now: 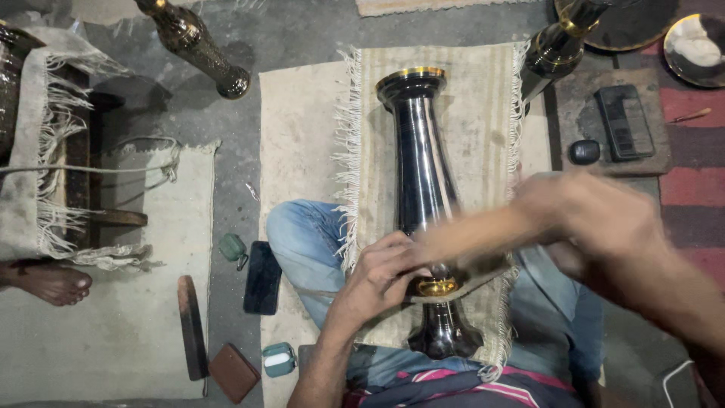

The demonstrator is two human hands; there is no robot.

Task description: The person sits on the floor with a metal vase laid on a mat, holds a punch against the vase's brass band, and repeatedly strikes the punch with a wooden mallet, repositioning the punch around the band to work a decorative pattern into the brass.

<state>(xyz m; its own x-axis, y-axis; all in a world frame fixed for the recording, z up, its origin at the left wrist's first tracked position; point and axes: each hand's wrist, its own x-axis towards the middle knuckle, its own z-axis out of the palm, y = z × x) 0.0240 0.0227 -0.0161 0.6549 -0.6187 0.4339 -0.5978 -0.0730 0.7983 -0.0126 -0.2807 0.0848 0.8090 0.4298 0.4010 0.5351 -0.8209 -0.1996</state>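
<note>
Steadying the black vase (423, 159) across the lap

Left hand (381, 273) clamping its gold band to stop rolling; right hand (596, 219) blurring past, grip impossible to tell.

There is only one view. The camera sits on the person's head and looks almost straight down at the lap and the grey floor (234, 189). It is close, so the left hand (381, 272) looks big, and the right hand (596, 219) is blurred. The long black metal vase with gold bands (423, 159) runs up the middle of the picture, away from the person. The top edge shows mats and floor farther off.
</note>
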